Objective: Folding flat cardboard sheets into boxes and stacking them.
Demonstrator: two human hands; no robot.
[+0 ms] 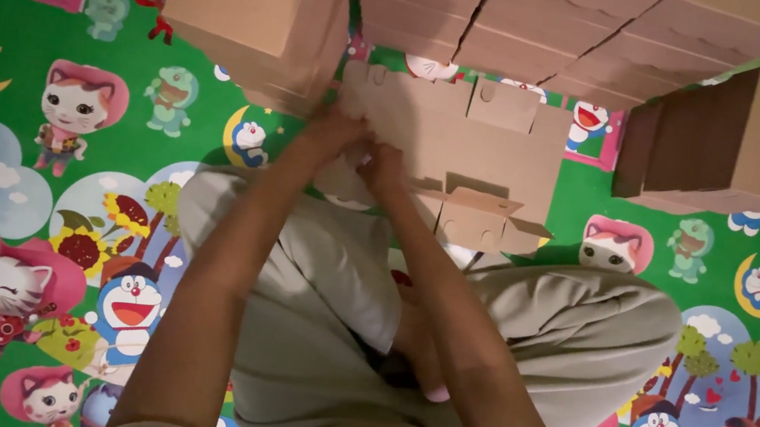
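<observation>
Cardboard lies flat on the cartoon-printed play mat (82, 42), straight ahead of the seated person's crossed legs: an unfolded box blank (465, 147) with its tabs and flaps spread out, its long axis running left to right across the view. Both hands meet at its near-left corner. The left hand (337, 131) sits at the blank's left edge and the right hand (384, 168) is just beside it, a little closer to the body, so the sheet stretches away from the fingers toward the right and forward. The left hand is the nearer of the two to the outer edge, the right one nearer the half-raised flap (486, 219) that stands up at the sheet's near side. The fingers of both hands look curled onto the cardboard, yet motion blur keeps me from telling whether they pinch it or merely press on it. Assembled brown boxes ring the work: one (261, 6) touching or just above the left hand, a stacked row (557, 28) beyond the blank, another box (746, 143) well off to the right.
</observation>
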